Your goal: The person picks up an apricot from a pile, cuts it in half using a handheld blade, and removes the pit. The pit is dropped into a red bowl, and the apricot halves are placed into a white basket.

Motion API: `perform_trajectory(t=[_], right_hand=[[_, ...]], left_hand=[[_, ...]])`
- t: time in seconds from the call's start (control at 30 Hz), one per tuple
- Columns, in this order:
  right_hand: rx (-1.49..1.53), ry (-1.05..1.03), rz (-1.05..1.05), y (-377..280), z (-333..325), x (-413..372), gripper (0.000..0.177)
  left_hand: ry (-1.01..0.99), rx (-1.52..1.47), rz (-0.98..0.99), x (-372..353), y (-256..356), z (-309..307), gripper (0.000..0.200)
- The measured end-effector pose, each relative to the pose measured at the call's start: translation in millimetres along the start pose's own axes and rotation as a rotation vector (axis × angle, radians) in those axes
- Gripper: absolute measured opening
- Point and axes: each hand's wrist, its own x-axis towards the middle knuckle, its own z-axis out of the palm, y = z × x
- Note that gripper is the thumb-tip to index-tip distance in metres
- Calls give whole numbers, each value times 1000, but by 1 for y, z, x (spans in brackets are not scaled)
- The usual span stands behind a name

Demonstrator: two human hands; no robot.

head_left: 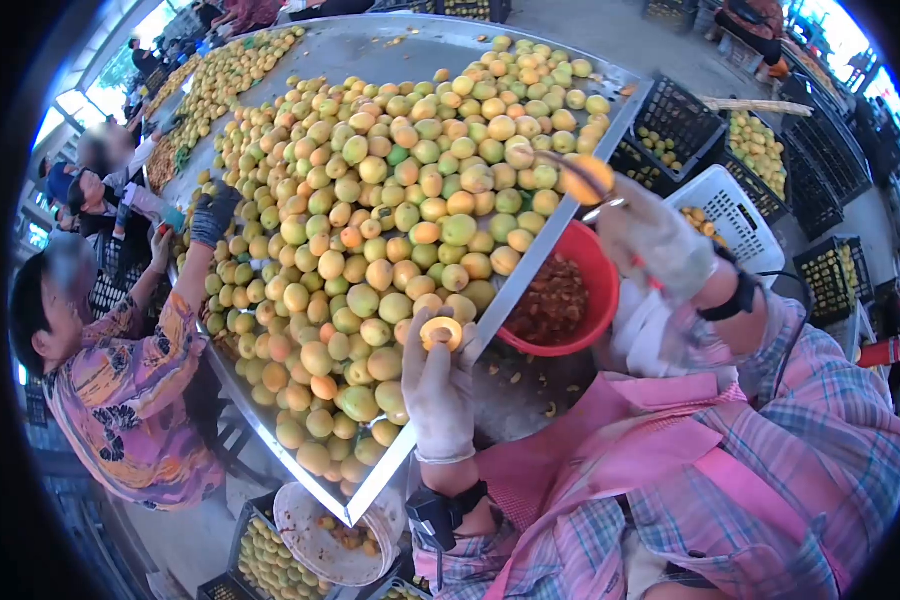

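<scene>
My left hand point(438, 395), in a pale glove, is at the table's near edge with its fingers closed round an apricot half point(442, 328); the brown in its middle looks like the pit. My right hand point(655, 235), also gloved and blurred by motion, is raised over the red bucket's far right side. At its fingertips is another apricot half point(588, 182), with a thin dark edge across it and a shiny bit of metal below; I cannot make out the tool's kind. Whole apricots point(370, 210) are heaped on the metal table point(370, 48) in front of me.
A red bucket point(610, 290) of brown pits stands below the table's right edge. To the right are a white crate point(760, 235) and black crates point(685, 110). A white bucket point(295, 525) sits below the near corner. A co-worker point(135, 400) reaches in from the left.
</scene>
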Motion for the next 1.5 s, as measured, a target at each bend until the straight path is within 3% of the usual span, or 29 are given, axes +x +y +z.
perform_trajectory(t=[0.07, 0.13, 0.2, 0.27, 0.3, 0.33, 0.4, 0.43, 0.5, 0.6, 0.73, 0.8, 0.9, 1.0, 1.03, 1.3, 1.37, 1.43, 1.47, 1.5], right_hand=[[-500, 49, -9, -10, -42, -19, 50], [-569, 278, 319, -24, -67, -40, 57], [-1547, 275, -313, 38, -139, -64, 57], [-1248, 617, 440, 7, -111, -73, 51], [-1320, 667, 207, 11, -111, -74, 42], [-1319, 663, 202, 13, -113, -70, 42], [-843, 663, -99, 5, -99, -58, 35], [-641, 666, -23, -24, -67, -47, 23], [-348, 614, 11, -52, -20, -24, 18], [-18, 468, -117, -56, 34, 8, 17], [129, 275, -335, -27, 89, 38, 18], [218, 267, -282, -12, 107, 46, 17], [466, 273, -129, 6, 128, 57, 15], [462, 270, -125, 22, 136, 62, 16], [377, 230, -289, 34, 137, 67, 20], [374, 165, -134, 39, 137, 67, 18], [330, 146, -134, 40, 136, 68, 18], [132, 92, -395, 44, 133, 70, 15], [133, 93, -393, 39, 132, 71, 15], [338, 8, -173, 31, 130, 72, 13]], left_hand=[[-4, -32, -3, -4, -6, 0, 48], [-10, 42, 1, -8, -7, 1, 50], [-8, 73, 1, -9, -11, -3, 53], [-56, 76, -43, -10, -14, -5, 54], [-53, 115, -37, -10, -16, -5, 54], [-49, 115, -32, -9, -18, -5, 54], [-54, 145, -56, -8, -21, -3, 53], [-55, 149, -59, -7, -22, -3, 53], [-44, 139, -71, -5, -23, -3, 53], [-11, 218, -84, -1, -22, 1, 51], [-5, 185, -71, 6, -27, 7, 47], [-23, 171, -106, 7, -29, 6, 34], [0, 244, -146, 10, -27, 3, 33], [15, 286, -161, 10, -30, 2, 35], [30, 268, -165, 9, -29, 6, 34], [41, 326, -176, 8, -26, 4, 32], [40, 321, -78, 7, -29, 7, 31], [25, 398, -34, 7, -37, 2, 31], [9, 476, 14, 7, -41, -2, 30], [10, 477, 12, 6, -43, -4, 30]])
